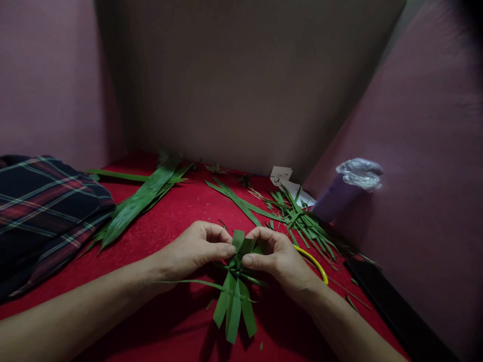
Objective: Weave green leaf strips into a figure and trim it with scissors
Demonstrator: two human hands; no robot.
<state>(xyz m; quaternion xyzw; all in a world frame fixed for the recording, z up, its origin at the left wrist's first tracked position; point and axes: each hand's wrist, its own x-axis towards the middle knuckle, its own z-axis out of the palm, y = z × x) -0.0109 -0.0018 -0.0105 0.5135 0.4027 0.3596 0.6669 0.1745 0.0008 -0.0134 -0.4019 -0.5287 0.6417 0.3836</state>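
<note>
"What's around the hands?"

"On my feed, plaid fabric (49, 216) covers the left edge of the red cloth (188, 198), with broad leaves (141, 201) lying beside it toward the far left corner. Near the far right corner I have a white card (281, 174), a white paper (298, 192) and a heap of narrow strips (305, 221) partly over the paper. A purple item (332, 198) topped with clear plastic (358, 173) is at the right edge, and a long black object (400, 311) runs down that edge. A yellow band (317, 264) curves just beside the right hand (279, 259), which hides part of it."

"Counts?"

"One card, one purple item, one yellow band, one leaf piece (234, 296) with at least three broad tails. The narrow strips overlap too much for me to count."

"And the pose?"

"Both forearms reach in from the near corners. The left hand (199, 251) pinches the leaf piece's upper part between thumb and index finger; the right mirrors it, thumb and fingers gripping the other side. The piece is between them, above the near middle of the cloth, tails pointing toward the near edge."
</note>
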